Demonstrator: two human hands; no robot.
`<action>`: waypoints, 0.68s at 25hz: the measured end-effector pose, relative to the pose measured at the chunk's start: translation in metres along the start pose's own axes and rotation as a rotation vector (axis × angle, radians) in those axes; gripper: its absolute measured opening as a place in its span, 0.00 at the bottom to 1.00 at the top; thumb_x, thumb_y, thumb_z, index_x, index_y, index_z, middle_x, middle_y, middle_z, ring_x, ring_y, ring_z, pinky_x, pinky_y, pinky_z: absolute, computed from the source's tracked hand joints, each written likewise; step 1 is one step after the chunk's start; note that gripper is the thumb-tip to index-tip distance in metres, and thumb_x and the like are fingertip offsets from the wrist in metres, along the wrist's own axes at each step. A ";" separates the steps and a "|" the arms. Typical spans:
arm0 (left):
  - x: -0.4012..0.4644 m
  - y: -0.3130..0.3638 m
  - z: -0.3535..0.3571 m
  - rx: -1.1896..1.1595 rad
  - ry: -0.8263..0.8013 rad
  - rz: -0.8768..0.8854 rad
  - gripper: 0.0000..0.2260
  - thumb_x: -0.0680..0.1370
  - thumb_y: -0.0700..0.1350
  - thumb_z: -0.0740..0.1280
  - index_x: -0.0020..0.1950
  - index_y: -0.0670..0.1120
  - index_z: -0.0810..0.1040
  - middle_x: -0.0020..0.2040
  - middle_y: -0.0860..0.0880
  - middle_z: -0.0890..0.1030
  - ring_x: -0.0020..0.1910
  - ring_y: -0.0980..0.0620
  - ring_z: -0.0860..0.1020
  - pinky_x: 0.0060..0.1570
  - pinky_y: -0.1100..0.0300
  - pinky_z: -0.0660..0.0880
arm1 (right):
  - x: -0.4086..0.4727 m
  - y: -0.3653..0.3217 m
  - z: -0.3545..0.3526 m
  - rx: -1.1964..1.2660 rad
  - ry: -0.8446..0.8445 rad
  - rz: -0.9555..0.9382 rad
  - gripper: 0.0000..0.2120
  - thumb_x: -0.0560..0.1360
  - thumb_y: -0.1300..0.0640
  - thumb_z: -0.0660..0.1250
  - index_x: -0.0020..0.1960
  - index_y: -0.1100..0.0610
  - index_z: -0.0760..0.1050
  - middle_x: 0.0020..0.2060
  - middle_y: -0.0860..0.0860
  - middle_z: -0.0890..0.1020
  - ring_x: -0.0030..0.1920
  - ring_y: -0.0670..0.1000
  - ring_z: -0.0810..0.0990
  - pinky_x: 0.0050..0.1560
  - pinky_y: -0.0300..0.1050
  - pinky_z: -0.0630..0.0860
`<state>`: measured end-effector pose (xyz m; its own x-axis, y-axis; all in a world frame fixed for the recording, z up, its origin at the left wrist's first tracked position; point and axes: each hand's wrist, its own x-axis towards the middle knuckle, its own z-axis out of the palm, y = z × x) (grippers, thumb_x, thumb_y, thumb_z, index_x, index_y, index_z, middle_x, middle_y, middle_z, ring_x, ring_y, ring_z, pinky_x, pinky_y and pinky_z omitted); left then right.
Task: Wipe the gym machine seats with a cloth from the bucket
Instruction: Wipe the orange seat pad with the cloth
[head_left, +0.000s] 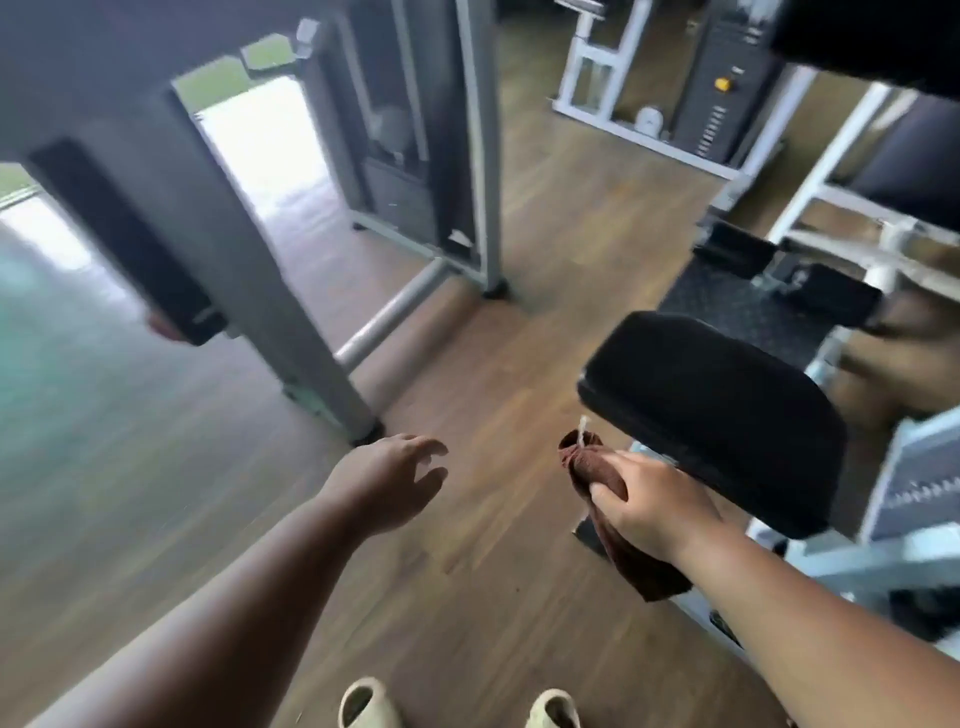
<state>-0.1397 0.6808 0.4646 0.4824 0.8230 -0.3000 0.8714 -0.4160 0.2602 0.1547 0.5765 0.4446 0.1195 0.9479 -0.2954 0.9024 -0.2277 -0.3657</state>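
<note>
Gripped in the curled fingers of the right hand (655, 512), a brown cloth (602, 483) is held just beside the front edge of a black padded seat (722, 415).

Two pale shoes (363, 704) are seen at the bottom edge on the wooden floor (493, 374). Nothing is held by the left hand (387, 480), whose fingers are loosely spread above the floor. One end of the cloth is bunched above the fist while the rest hangs below it. Farther off, a grey machine frame (311, 358) is blurred, and a white weight-stack machine (675, 88) is seen beyond.
</note>
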 end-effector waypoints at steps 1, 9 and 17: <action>-0.033 -0.022 -0.011 0.039 0.010 -0.040 0.16 0.81 0.58 0.60 0.68 0.59 0.74 0.62 0.56 0.80 0.57 0.51 0.80 0.53 0.57 0.76 | -0.002 -0.034 0.000 -0.022 -0.020 -0.084 0.23 0.77 0.41 0.58 0.71 0.42 0.70 0.66 0.43 0.76 0.64 0.51 0.75 0.59 0.48 0.74; -0.346 -0.235 -0.058 0.125 0.113 -0.458 0.19 0.80 0.61 0.58 0.69 0.59 0.72 0.67 0.56 0.77 0.64 0.51 0.76 0.59 0.57 0.74 | -0.066 -0.370 0.054 -0.175 -0.069 -0.650 0.23 0.73 0.40 0.60 0.67 0.42 0.73 0.65 0.41 0.78 0.63 0.50 0.77 0.57 0.48 0.75; -0.645 -0.414 -0.048 0.000 0.112 -0.854 0.19 0.80 0.62 0.56 0.68 0.60 0.72 0.66 0.57 0.76 0.64 0.53 0.75 0.62 0.55 0.70 | -0.182 -0.662 0.176 -0.240 -0.208 -0.898 0.18 0.73 0.41 0.61 0.59 0.45 0.77 0.54 0.45 0.83 0.52 0.52 0.80 0.52 0.48 0.76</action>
<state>-0.8164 0.3409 0.5947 -0.3504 0.8871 -0.3005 0.9315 0.3635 -0.0133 -0.5371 0.5160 0.5852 -0.7147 0.6828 -0.1518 0.6851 0.6396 -0.3485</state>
